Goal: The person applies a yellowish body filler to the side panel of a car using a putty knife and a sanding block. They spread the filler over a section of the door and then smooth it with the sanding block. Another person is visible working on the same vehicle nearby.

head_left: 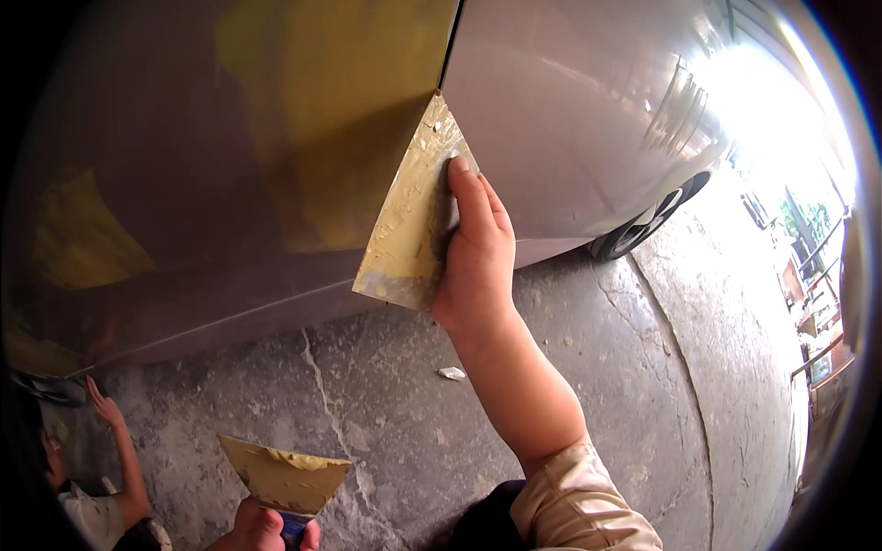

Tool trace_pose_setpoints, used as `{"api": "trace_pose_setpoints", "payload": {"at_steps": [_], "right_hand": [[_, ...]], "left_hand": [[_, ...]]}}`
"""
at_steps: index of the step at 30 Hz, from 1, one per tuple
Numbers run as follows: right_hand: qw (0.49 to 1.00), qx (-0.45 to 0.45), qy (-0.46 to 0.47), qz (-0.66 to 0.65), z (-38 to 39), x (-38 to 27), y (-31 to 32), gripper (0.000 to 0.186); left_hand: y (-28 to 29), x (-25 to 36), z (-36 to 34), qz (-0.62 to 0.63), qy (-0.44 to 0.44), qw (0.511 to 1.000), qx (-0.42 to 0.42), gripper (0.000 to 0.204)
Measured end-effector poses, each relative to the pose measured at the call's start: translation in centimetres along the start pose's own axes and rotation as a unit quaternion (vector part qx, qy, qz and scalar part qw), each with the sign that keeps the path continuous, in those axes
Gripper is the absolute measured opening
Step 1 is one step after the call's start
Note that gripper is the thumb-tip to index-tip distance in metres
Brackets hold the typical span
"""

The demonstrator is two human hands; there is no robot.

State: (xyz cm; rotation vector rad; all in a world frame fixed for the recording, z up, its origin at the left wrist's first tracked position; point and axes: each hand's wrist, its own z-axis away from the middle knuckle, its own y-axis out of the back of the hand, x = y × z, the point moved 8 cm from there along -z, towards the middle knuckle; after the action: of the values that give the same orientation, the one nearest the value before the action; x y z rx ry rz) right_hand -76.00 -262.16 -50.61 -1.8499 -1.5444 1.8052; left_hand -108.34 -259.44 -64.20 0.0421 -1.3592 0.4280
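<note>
My right hand [478, 243] is closed around a flat, putty-smeared spreader [404, 225], thumb on its face. The spreader's narrow upper corner meets the lower end of the dark seam [450, 50] between two car body panels. Low in the picture my left hand [262, 528] grips a putty knife [287, 473]. Its wide blade carries yellowish filler, and part of a blue handle shows between the fingers. Yellow filler [340, 119] covers a broad area of the mauve-grey car panel left of the seam; a smaller filler patch [87, 234] lies farther left.
At the lower left another person [101, 514] crouches by the car, one hand [106, 404] raised toward it. A car wheel [652, 216] stands at the right. The cracked concrete floor [606, 367] bears a small white scrap [451, 374]. Clutter lines the bright right edge.
</note>
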Motion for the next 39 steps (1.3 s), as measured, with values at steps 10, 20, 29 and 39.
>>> {"api": "trace_pose_setpoints", "payload": {"at_steps": [10,20,29,39], "right_hand": [[1.0,-0.013,0.007,0.008,-0.5,-1.0,-0.5,0.026],[0.999,-0.019,0.035,0.024,-0.9,-1.9,-0.6,0.024],[0.998,-0.023,0.048,0.033,-1.5,-2.7,-1.2,0.023],[0.994,-0.016,0.092,0.059,-1.8,-4.6,-2.3,0.025]], "left_hand": [[0.0,-0.2,0.0,0.009,0.023,1.0,0.01,0.074],[0.6,-0.8,0.4,0.008,0.035,0.999,0.018,0.086],[0.7,-0.9,0.3,0.002,0.027,1.0,0.001,0.084],[0.0,-0.4,-0.2,0.017,0.01,1.0,0.007,0.069]]}}
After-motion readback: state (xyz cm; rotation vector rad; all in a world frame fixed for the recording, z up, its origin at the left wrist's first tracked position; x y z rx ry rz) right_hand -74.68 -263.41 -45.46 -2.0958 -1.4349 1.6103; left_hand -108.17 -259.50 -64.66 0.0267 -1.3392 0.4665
